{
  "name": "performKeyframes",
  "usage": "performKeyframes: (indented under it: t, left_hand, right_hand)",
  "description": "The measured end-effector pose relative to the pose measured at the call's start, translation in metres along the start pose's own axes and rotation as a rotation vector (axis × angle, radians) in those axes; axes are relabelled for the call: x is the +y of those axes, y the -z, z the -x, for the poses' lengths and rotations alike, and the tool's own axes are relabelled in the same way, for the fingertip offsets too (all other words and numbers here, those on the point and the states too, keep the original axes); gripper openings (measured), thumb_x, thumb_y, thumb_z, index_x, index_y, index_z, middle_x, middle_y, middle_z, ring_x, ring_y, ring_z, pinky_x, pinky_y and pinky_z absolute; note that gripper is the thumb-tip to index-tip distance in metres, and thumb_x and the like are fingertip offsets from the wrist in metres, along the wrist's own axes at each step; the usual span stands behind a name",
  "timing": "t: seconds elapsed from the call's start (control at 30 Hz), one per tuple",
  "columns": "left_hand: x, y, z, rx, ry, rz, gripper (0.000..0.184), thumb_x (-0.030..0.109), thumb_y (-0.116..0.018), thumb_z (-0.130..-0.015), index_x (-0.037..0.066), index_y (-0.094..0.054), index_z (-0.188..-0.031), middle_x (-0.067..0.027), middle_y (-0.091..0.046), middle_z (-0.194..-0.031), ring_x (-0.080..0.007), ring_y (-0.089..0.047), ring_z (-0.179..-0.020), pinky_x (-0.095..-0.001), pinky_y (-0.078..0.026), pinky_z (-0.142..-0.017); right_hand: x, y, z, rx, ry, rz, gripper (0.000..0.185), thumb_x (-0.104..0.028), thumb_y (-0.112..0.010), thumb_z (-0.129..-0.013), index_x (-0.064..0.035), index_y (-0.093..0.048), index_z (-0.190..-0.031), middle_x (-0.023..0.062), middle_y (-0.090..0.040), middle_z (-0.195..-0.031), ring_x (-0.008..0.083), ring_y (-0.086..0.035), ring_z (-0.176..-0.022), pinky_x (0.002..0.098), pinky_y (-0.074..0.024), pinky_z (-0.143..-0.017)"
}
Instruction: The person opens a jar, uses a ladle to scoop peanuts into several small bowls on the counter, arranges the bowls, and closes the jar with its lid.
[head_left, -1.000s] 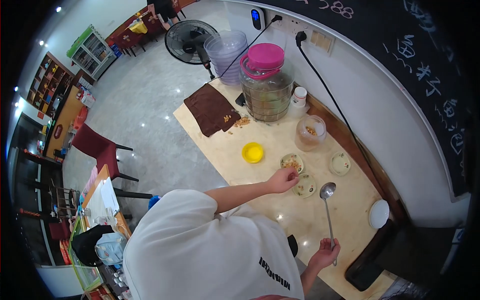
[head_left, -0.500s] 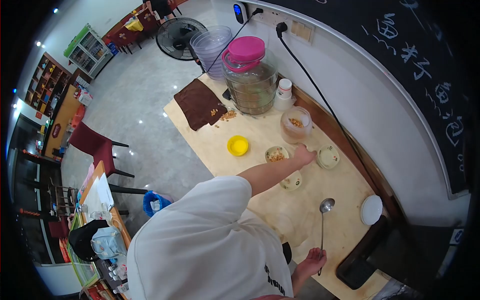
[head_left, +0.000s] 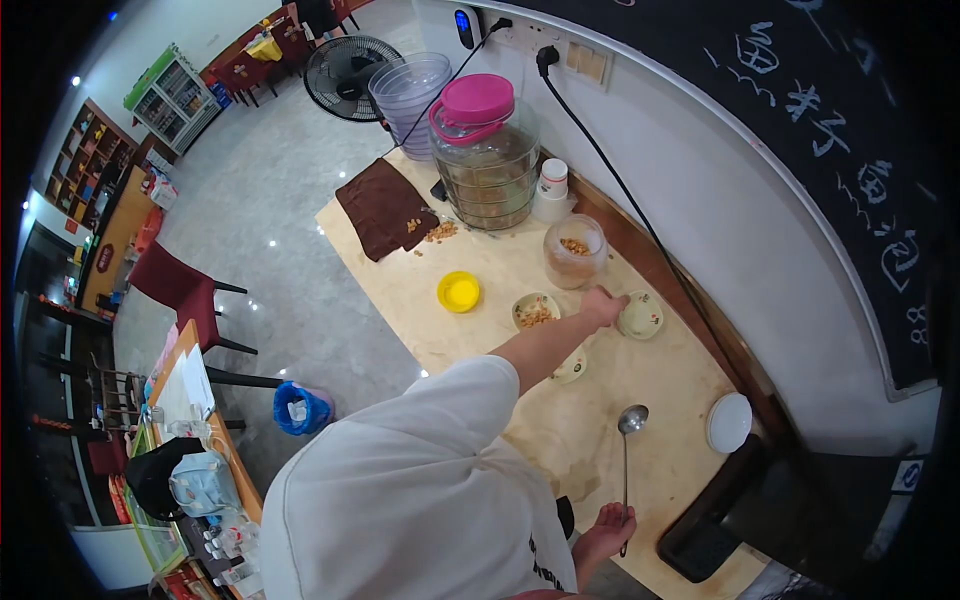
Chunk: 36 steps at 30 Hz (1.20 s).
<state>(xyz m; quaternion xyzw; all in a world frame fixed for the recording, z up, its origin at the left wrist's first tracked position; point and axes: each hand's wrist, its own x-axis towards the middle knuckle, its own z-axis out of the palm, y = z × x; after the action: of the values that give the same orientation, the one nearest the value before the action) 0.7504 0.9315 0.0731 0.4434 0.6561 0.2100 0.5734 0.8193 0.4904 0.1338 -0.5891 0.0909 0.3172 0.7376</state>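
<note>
My left hand reaches across the table, its fingers closed at the near rim of a small patterned bowl. In my right hand, close to the table's front edge, is the handle of a metal ladle, whose round head points away from me. Beside my left forearm stands a bowl of peanut-like pieces. Another small bowl is partly hidden under that arm. Behind my left hand is a clear plastic jar with similar pieces inside.
A yellow dish, a brown cloth with scattered pieces and a big glass jar with a pink lid occupy the far end. A white lid and a black tray lie rightward. A black cable hangs along the wall.
The whole view has shifted slightly left. My left hand has come a little closer to the small bowl at its fingers. The right hand still holds the ladle.
</note>
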Motion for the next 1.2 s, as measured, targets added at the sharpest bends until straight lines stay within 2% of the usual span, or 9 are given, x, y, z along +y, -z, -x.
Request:
performKeyframes:
  t: [0.07,0.2,0.37,0.5,0.7,0.77,0.83,0.97,1.2]
  left_hand:
    - [0.0,-0.005,0.002,0.002,-0.023,0.011,0.047,0.045,-0.075,-0.074,0.001,-0.064,-0.089,-0.0164,-0.071,-0.089,-0.0245,-0.07,-0.071,-0.037,-0.056,-0.072]
    - [-0.011,-0.024,-0.012,0.049,-0.049,-0.014,0.039,0.037,-0.075,-0.074,0.003,-0.065,-0.089,-0.0153,-0.071,-0.089,-0.0255,-0.07,-0.076,-0.0381,-0.056,-0.074]
    - [-0.03,-0.035,-0.029,0.112,-0.168,-0.127,0.022,0.02,-0.068,-0.073,0.01,-0.069,-0.093,-0.014,-0.072,-0.092,-0.0295,-0.069,-0.088,-0.0403,-0.055,-0.08]
    - [-0.028,-0.034,-0.022,0.19,-0.231,-0.199,0.02,0.017,-0.067,-0.073,0.009,-0.069,-0.092,-0.0145,-0.072,-0.092,-0.0301,-0.069,-0.087,-0.0401,-0.055,-0.079]
    - [-0.033,-0.021,0.001,0.157,-0.171,0.087,0.02,0.014,-0.069,-0.076,0.006,-0.067,-0.095,-0.014,-0.07,-0.092,-0.0272,-0.069,-0.084,-0.0387,-0.057,-0.076]
    - [-0.025,-0.003,0.035,0.005,-0.095,0.432,0.021,0.009,-0.067,-0.086,0.001,-0.059,-0.104,-0.0095,-0.065,-0.097,-0.0199,-0.068,-0.084,-0.0334,-0.061,-0.074]
    - [-0.041,0.017,0.062,-0.092,-0.128,0.549,0.023,0.009,-0.067,-0.089,0.001,-0.055,-0.108,-0.008,-0.062,-0.099,-0.0195,-0.066,-0.086,-0.0341,-0.061,-0.075]
    - [-0.086,0.061,0.125,-0.201,-0.045,0.568,0.023,0.01,-0.068,-0.089,0.001,-0.057,-0.107,-0.0078,-0.063,-0.099,-0.0189,-0.067,-0.085,-0.0335,-0.06,-0.075]
    - [-0.181,0.126,0.185,0.003,0.161,0.491,0.022,0.009,-0.068,-0.089,0.001,-0.057,-0.107,-0.0101,-0.064,-0.101,-0.0196,-0.068,-0.086,-0.0345,-0.062,-0.077]
  right_hand:
    - [0.002,0.003,0.0,-0.015,0.001,0.004,0.04,-0.036,-0.047,-0.1,-0.003,-0.048,-0.123,0.0114,-0.062,-0.097,0.0208,-0.061,-0.089,0.0318,-0.0515,-0.083]
    - [0.005,0.012,-0.004,-0.036,-0.006,0.003,0.04,-0.036,-0.046,-0.1,-0.0036,-0.048,-0.123,0.0116,-0.062,-0.098,0.0206,-0.061,-0.089,0.0319,-0.0515,-0.083]
    - [0.003,0.015,-0.002,-0.013,-0.011,0.011,0.04,-0.037,-0.046,-0.101,-0.0045,-0.047,-0.123,0.0117,-0.061,-0.099,0.0204,-0.06,-0.089,0.032,-0.0506,-0.085]
    - [-0.002,0.016,0.001,-0.011,-0.01,0.006,0.04,-0.038,-0.046,-0.101,-0.0043,-0.047,-0.122,0.0114,-0.061,-0.098,0.0199,-0.061,-0.089,0.0325,-0.0503,-0.086]
    - [-0.001,0.014,-0.001,-0.017,-0.006,-0.008,0.039,-0.037,-0.046,-0.101,-0.0028,-0.048,-0.121,0.0112,-0.062,-0.097,0.0193,-0.061,-0.088,0.0325,-0.051,-0.085]
    - [0.001,0.015,-0.002,-0.042,-0.003,0.004,0.039,-0.037,-0.048,-0.1,-0.0043,-0.051,-0.121,0.0086,-0.063,-0.098,0.0183,-0.061,-0.089,0.0313,-0.0511,-0.087]
    - [0.001,0.012,0.0,-0.027,-0.001,-0.016,0.039,-0.036,-0.048,-0.1,-0.0029,-0.05,-0.12,0.0098,-0.062,-0.096,0.0188,-0.061,-0.088,0.0315,-0.0517,-0.085]
    - [0.003,0.012,0.003,-0.022,0.0,-0.036,0.04,-0.035,-0.048,-0.1,-0.0015,-0.048,-0.12,0.0111,-0.062,-0.095,0.0196,-0.061,-0.086,0.0316,-0.0523,-0.083]
    - [0.007,-0.001,0.007,-0.064,-0.033,-0.024,0.039,-0.034,-0.049,-0.099,-0.0014,-0.049,-0.122,0.0114,-0.061,-0.097,0.0192,-0.062,-0.087,0.0314,-0.0527,-0.083]
